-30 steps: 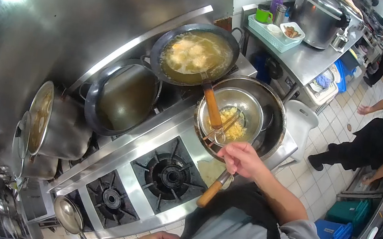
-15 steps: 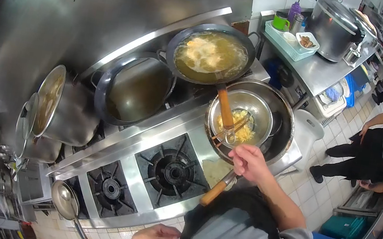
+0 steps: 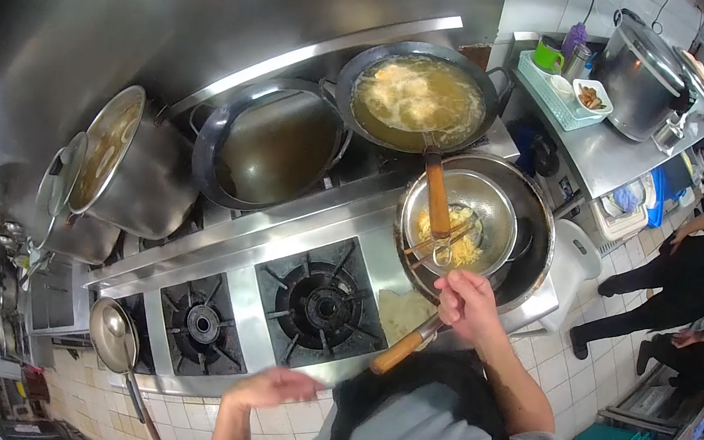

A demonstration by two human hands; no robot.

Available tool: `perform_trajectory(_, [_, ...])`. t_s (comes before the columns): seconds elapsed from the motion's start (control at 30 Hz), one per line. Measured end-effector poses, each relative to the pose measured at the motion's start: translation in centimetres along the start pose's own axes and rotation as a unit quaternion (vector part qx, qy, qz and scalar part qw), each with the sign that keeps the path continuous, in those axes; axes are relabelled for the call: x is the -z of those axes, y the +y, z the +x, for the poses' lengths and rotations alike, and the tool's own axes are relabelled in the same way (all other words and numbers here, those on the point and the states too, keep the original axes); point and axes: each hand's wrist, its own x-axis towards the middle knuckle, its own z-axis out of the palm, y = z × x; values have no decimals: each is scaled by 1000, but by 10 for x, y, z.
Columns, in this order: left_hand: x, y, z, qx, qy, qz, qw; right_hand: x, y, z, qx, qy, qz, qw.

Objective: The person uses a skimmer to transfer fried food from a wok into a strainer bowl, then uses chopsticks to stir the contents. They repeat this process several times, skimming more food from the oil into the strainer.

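Note:
Frying food bubbles in the oil of the back-right wok [image 3: 367, 127]. A tool's wooden handle [image 3: 436, 198] reaches from it over a metal strainer [image 3: 503, 209] with yellow bits and chopsticks [image 3: 417, 250] inside. The strainer rests in a large bowl [image 3: 541, 250]. My right hand [image 3: 467, 306] is closed just below the handle's ring end; what it holds, if anything, is hidden. Beneath it lies a second wooden handle [image 3: 398, 353]. My left hand [image 3: 279, 388], slightly blurred, hangs by the stove's front edge, fingers stretched out and nothing visible in them.
A second wok [image 3: 276, 148] of dark liquid and a tall pot [image 3: 142, 178] stand to the left. Two burners [image 3: 325, 306] are in front. A ladle [image 3: 114, 334] lies front left. At right are a basket [image 3: 555, 100], a large cooker [image 3: 636, 81] and a person [image 3: 677, 258].
The view has shifted, so the stove sits slightly differently in it. My left hand has moved a little left and up, its fingers reaching out more. My right hand stays near the ring end.

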Motion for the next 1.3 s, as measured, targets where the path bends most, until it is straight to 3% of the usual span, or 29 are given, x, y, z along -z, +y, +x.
perform_trajectory(0.1, [-2, 57, 33, -59, 206, -113, 970, -3, 0, -1, 7, -5, -2, 1000])
perform_trajectory(0.17, [-1, 72, 69, -127, 240, -177, 946, -4, 0, -5, 18, -14, -7, 1000])
perform_trajectory(0.23, [-8, 107, 100, -158, 232, -224, 933, -5, -4, -11, 18, -15, -10, 1000])
perform_trajectory(0.33, [-15, 144, 143, -192, 144, -345, 907, -1, -4, -20, 36, -14, -41, 998])
perform_trajectory(0.53, [-14, 193, 217, -179, 2, -466, 867, 10, 3, -47, 87, 2, -106, 990])
perform_trajectory(0.63, [-11, 211, 243, -144, -5, -469, 872, 13, 5, -55, 95, 8, -171, 981])
perform_trajectory(0.73, [-12, 221, 261, -114, 41, -482, 868, 5, 3, -60, 104, -3, -240, 965])
perform_trajectory(0.83, [-16, 213, 271, -137, 118, -469, 865, -1, 4, -66, 109, -12, -290, 951])
perform_trajectory(0.93, [-18, 219, 238, -132, 136, -443, 876, 0, 3, -71, 127, -24, -304, 944])
perform_trajectory(1.03, [3, 222, 234, -125, 130, -431, 884, 4, 7, -72, 132, -22, -312, 941])
perform_trajectory(1.17, [31, 217, 243, -105, 44, -412, 904, -8, 7, -74, 97, -14, -343, 934])
perform_trajectory(1.2, [4, 230, 237, -129, 123, -470, 865, -7, 6, -73, 106, -21, -350, 930])
perform_trajectory(1.3, [-3, 231, 228, -122, 106, -462, 872, 1, 9, -72, 107, -35, -352, 929])
